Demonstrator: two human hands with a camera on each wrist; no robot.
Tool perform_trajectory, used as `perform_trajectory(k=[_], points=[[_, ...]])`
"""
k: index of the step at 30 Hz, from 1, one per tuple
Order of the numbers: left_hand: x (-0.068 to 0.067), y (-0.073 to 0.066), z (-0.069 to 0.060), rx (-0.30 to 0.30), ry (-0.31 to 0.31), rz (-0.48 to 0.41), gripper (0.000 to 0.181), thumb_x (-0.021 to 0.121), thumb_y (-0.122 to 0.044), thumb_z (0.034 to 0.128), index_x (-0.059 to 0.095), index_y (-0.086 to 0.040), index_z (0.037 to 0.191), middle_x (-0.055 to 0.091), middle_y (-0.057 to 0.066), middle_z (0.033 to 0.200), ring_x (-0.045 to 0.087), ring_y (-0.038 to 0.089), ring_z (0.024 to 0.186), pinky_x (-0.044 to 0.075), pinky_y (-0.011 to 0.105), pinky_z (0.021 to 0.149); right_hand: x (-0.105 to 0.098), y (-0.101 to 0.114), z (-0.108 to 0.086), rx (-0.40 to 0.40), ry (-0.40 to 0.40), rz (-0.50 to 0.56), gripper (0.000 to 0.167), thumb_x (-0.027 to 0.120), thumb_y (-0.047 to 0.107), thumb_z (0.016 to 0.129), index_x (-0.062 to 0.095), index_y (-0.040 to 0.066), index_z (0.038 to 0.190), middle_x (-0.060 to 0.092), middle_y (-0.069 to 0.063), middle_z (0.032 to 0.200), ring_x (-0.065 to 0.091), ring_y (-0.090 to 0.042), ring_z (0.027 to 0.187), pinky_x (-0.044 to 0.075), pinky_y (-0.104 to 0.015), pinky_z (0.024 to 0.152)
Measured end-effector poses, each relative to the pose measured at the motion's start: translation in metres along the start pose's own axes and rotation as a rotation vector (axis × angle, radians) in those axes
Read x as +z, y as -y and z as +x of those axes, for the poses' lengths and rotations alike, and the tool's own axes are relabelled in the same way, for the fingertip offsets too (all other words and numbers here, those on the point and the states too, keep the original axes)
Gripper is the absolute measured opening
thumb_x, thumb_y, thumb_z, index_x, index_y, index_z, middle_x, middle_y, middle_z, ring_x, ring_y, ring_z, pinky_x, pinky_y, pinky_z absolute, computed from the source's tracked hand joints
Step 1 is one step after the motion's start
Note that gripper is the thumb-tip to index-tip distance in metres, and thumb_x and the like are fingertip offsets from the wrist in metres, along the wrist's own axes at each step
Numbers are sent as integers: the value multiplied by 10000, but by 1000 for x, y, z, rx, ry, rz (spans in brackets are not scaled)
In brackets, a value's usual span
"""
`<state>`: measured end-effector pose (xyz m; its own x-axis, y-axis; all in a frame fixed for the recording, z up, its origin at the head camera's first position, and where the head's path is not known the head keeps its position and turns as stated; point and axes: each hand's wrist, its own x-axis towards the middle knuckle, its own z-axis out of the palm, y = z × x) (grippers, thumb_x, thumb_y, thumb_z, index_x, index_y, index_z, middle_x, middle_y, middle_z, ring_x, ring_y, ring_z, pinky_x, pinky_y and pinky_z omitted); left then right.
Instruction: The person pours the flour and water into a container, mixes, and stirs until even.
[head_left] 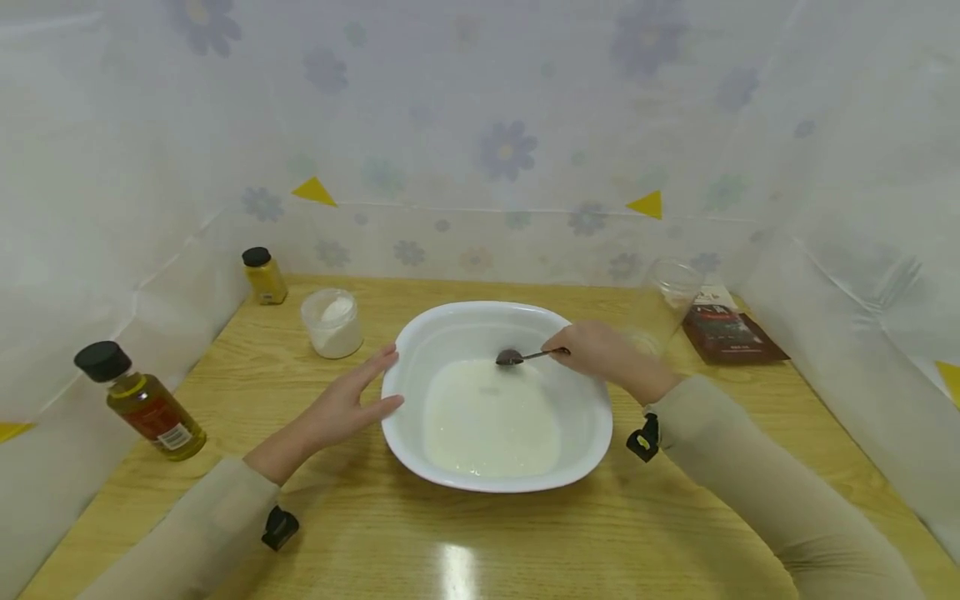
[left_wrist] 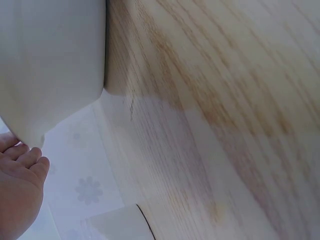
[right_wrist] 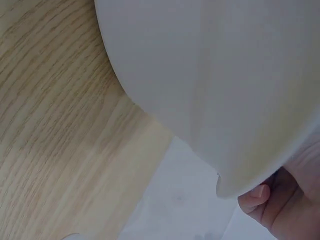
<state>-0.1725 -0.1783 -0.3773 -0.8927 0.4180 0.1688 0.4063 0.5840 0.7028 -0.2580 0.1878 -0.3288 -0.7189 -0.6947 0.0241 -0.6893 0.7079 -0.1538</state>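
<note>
A large white basin (head_left: 498, 482) stands on the table with pale, milky liquid (head_left: 491, 425) in its bottom. My left hand (head_left: 341, 408) touches the basin's left rim, thumb and fingers spread and nearly straight. In the left wrist view, fingertips (left_wrist: 37, 160) rest against the rim from outside. My right hand (head_left: 600, 354), over the basin's right rim, pinches the handle of a small spoon (head_left: 510, 357). The spoon's bowl is above the far edge of the liquid and looks dark; I cannot tell what is in it. The right wrist view hides the spoon behind the basin wall.
A clear jar of white powder (head_left: 333, 329) and a yellow black-capped bottle (head_left: 266, 279) stand at the back left. An oil bottle (head_left: 157, 417) is at the left edge. At the right are a clear glass container (head_left: 663, 300) and a dark brown packet (head_left: 727, 335).
</note>
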Motion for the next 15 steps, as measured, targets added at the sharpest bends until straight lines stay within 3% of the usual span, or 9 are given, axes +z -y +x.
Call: perform_trajectory(k=[7, 12, 15], points=[[1, -1, 0, 13, -3, -1, 708, 599, -351, 899, 286, -2, 1429, 199, 141, 1493, 184, 316, 1347, 216, 509, 1047, -6, -2, -8, 27, -12, -60, 130, 618, 44, 867, 720, 57, 945, 674, -64, 850, 610, -193, 702, 479, -306, 575], [0, 1, 0, 21, -5, 5, 706, 600, -346, 899, 287, 0, 1429, 201, 146, 1491, 189, 322, 1345, 219, 514, 1044, -25, 0, -23, -3, 120, -19, 108, 616, 48, 860, 722, 64, 868, 644, -3, 787, 549, -126, 654, 452, -288, 577], [0, 2, 0, 11, -2, 4, 707, 598, -352, 899, 285, -9, 1432, 197, 137, 1495, 183, 314, 1348, 216, 509, 1047, -32, 5, -28, -50, 244, 79, 112, 616, 77, 872, 725, 97, 864, 628, 51, 770, 514, -87, 639, 441, -275, 578]])
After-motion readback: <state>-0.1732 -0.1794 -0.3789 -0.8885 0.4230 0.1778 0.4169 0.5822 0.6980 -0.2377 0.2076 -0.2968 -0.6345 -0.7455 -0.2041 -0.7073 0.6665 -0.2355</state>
